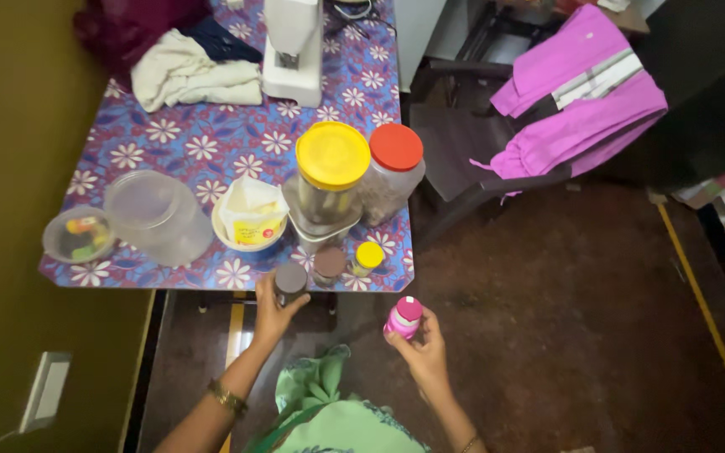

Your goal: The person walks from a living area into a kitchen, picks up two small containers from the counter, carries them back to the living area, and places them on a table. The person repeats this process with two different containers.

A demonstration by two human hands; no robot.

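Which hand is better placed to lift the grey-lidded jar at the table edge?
Left. The left hand already touches the grey-lidded jar; the right hand is busy holding a pink bottle.

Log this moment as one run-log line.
left hand: grips grey-lidded small jar at table edge | right hand: holds pink bottle off the table

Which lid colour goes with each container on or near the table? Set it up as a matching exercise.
Things:
1. tall jar
2. wide jar
3. small bottle in the right hand
4. small jar touched by the left hand

Lid colours:
a. pink
b. grey
c. yellow
d. red

Pairs: 1-c, 2-d, 3-a, 4-b
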